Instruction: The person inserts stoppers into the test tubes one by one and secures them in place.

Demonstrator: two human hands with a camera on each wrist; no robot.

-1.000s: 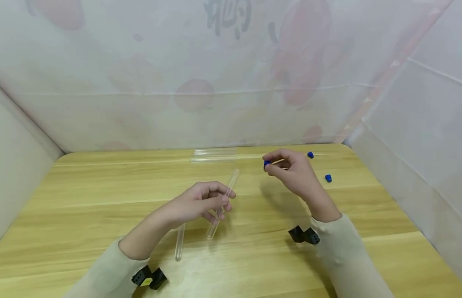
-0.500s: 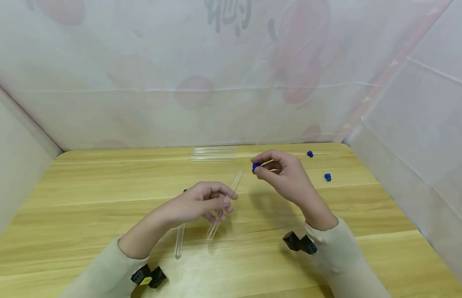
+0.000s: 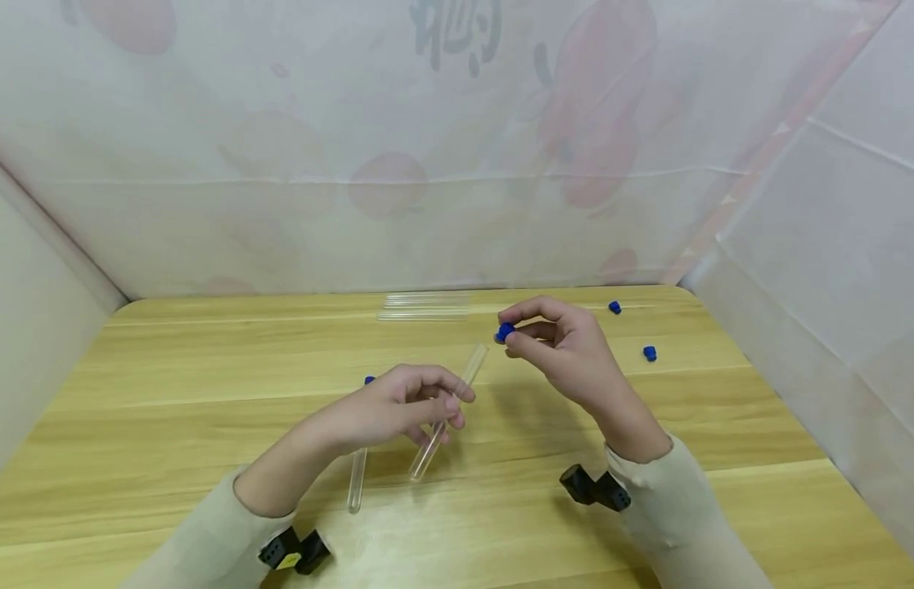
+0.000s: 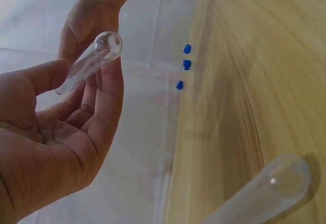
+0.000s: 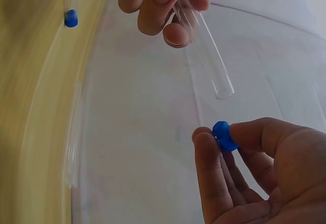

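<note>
Up above the table (image 3: pixel 169 368), the left hand (image 3: pixel 398 405) held a clear tube (image 3: pixel 449 413) in its curled fingers, slanted, with the open end pointing up and away toward the right hand (image 3: pixel 567 352). The right hand pinched a small blue cap (image 3: pixel 504 331) between thumb and first finger. The cap was just beside the tube's open end, but a small gap of air showed between them in the right wrist view, where the cap (image 5: pixel 223 135) sat below the tube's mouth (image 5: pixel 224 92).

A second tube (image 3: pixel 357 478) lay flat on the wood under the left wrist, with a blue cap on its far end (image 3: pixel 369 380). More tubes (image 3: pixel 425 307) lay side by side near the back edge of the table, close to the white sheet wall (image 3: pixel 457 164). Two loose caps (image 3: pixel 614 307) (image 3: pixel 650 353) lay near the right back corner, well apart from the hands. There was bare wood to the left of the hands and in front of them. The white walls closed in the table at the back and on both sides.
</note>
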